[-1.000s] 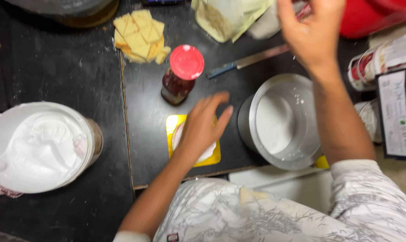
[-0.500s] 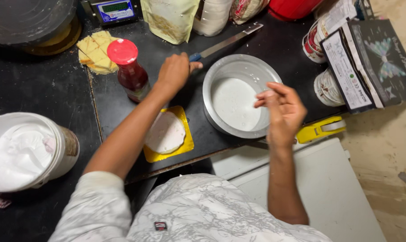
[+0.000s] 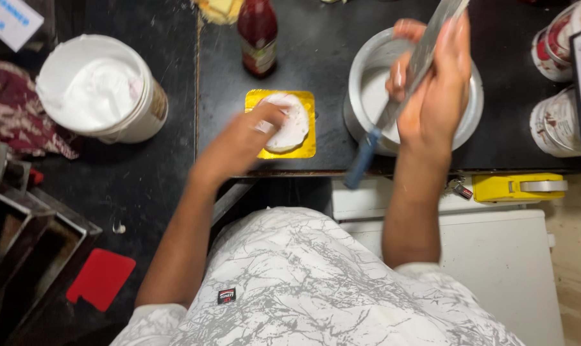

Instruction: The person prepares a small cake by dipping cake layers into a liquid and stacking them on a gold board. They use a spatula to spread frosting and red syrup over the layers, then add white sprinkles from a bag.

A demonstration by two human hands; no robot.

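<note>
Left arm: bare from a short white patterned sleeve, extended forward and slightly rightward, elbow near the body, forearm angled toward the far side. Left hand (image 3: 242,142): palm down, motion-blurred, fingers (image 3: 272,115) loosely curled and pressed downward at the tips; exact finger spread cannot be told. Right arm: bare forearm raised nearly straight away from the body, elbow bent near the torso. Right hand (image 3: 435,90): lifted, back of hand toward the camera, fingers wrapped in a grip, with the index finger and thumb on the left side. The two hands are well apart, the left lower and nearer, the right farther and higher in the scene.
</note>
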